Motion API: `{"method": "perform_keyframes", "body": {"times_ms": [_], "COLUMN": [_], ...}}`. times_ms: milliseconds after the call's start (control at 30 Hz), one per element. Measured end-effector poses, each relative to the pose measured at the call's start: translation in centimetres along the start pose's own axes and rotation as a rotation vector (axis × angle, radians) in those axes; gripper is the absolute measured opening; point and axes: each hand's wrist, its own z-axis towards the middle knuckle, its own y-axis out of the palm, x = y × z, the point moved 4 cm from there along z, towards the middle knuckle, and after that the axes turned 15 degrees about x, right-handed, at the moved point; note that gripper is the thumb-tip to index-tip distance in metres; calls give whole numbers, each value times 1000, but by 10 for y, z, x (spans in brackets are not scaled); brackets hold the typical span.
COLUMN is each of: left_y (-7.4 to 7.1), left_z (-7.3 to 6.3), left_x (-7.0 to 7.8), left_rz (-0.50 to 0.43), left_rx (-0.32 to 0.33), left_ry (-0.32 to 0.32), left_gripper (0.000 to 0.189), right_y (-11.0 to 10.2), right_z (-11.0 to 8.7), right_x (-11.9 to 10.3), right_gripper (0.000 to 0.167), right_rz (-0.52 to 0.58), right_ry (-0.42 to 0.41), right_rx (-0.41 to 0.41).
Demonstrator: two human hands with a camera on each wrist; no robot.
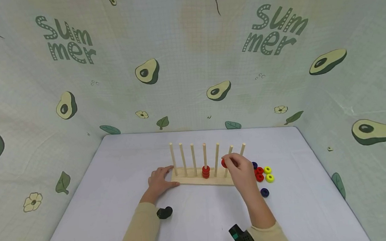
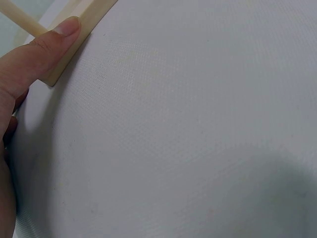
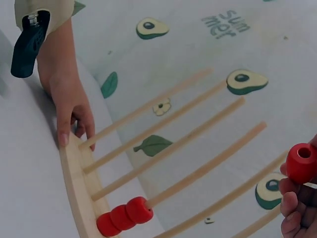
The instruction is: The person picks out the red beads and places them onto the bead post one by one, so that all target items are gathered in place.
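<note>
A wooden peg stand (image 1: 193,180) with several upright pegs stands on the table. Its left end is held by my left hand (image 1: 158,181), thumb at the front edge and fingers behind; the left wrist view shows the thumb (image 2: 52,47) lying against the wood. Three red beads (image 3: 125,216) are stacked low on the middle peg. My right hand (image 1: 241,171) pinches another red bead (image 3: 301,162), its hole visible, above the base near the right-hand pegs. That hand hides part of the stand's right end.
Right of the stand lie loose red beads (image 1: 260,177), yellow beads (image 1: 269,177) and dark blue beads, one dark blue bead (image 1: 264,192) nearer the front. A white cloth covers the table (image 1: 195,223). Behind it hangs a printed curtain (image 1: 178,33).
</note>
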Motion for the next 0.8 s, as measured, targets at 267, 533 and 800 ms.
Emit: {"method": "perform_keyframes", "body": {"times_ms": [267,533,800], "left_y": [0,1,0], "left_z": [0,1,0], "left_x": [0,-2,-2], "left_rz": [-9,-11,-18], "left_rx": [-1,-6,-9], "left_ry": [0,-1,0], "left_gripper": [80,81,81], "right_y": [5,6,10], "right_z": [4,8,14], "right_x": [-12,-25,-34], "right_gripper": [19,15,13], "right_rz": [59,83,115], "right_ry": [-53,-107,-185], "right_rx": [-4,9,43]}}
